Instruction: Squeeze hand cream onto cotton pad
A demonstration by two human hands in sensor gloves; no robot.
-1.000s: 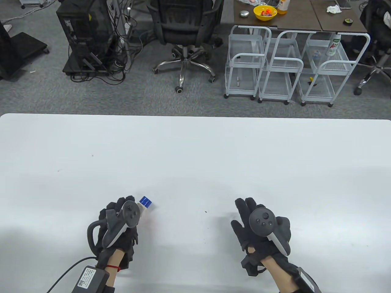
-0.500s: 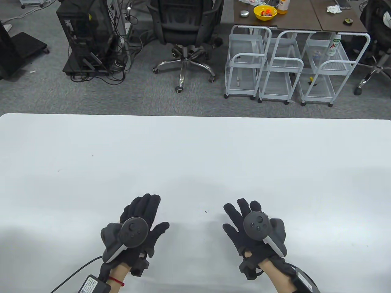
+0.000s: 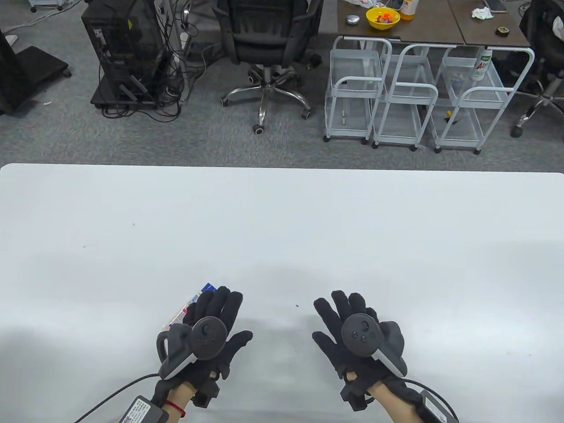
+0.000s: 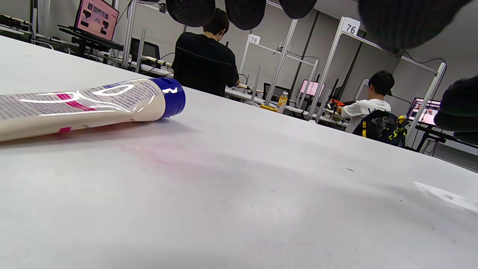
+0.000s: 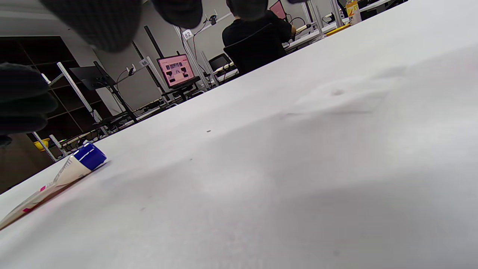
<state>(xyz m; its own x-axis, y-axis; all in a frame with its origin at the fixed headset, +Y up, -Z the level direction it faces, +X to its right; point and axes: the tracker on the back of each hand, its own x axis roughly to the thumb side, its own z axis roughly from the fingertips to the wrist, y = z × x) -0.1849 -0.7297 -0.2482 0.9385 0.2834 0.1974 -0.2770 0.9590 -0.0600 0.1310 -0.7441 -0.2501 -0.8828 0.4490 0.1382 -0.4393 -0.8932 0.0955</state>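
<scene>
The hand cream tube, white with pink print and a blue cap, lies flat on the white table just left of my left hand. The tube also shows in the left wrist view and in the right wrist view. My left hand is open with fingers spread and holds nothing. My right hand is open too, fingers spread, empty, about a hand's width to the right. A thin white cotton pad lies flat on the table; it shows faintly in the right wrist view. I cannot make it out in the table view.
A small dark speck marks the table between my hands. Beyond the table's far edge stand an office chair, a computer tower and white wire carts.
One second ago my left hand gripped the tube. It has let go, opened flat and shifted right and toward me, leaving the tube on the table. My right hand drifted left and toward me.
</scene>
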